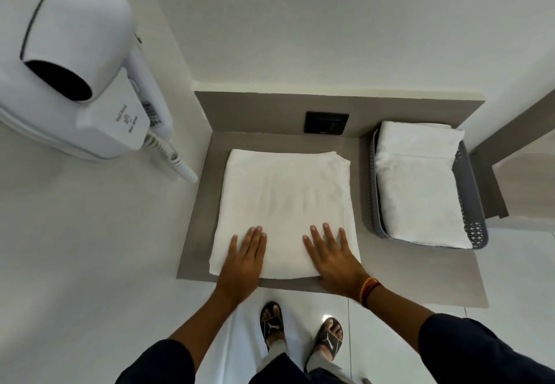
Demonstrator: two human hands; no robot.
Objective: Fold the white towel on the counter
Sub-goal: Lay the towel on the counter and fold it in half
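A white towel (285,197) lies flat on the grey counter (198,218), folded into a broad rectangle with its near edge by the counter's front. My left hand (244,259) rests palm down on the towel's near left part, fingers close together. Palm down on the near right part is my right hand (332,259), fingers spread, with a red and orange band at the wrist. Neither hand grips the cloth.
A grey perforated basket (473,191) at the right of the counter holds another folded white towel (420,185). A white wall-mounted hair dryer (75,65) with a coiled cord hangs at the left. A black socket plate (326,123) sits on the back panel. My sandalled feet (300,332) stand below.
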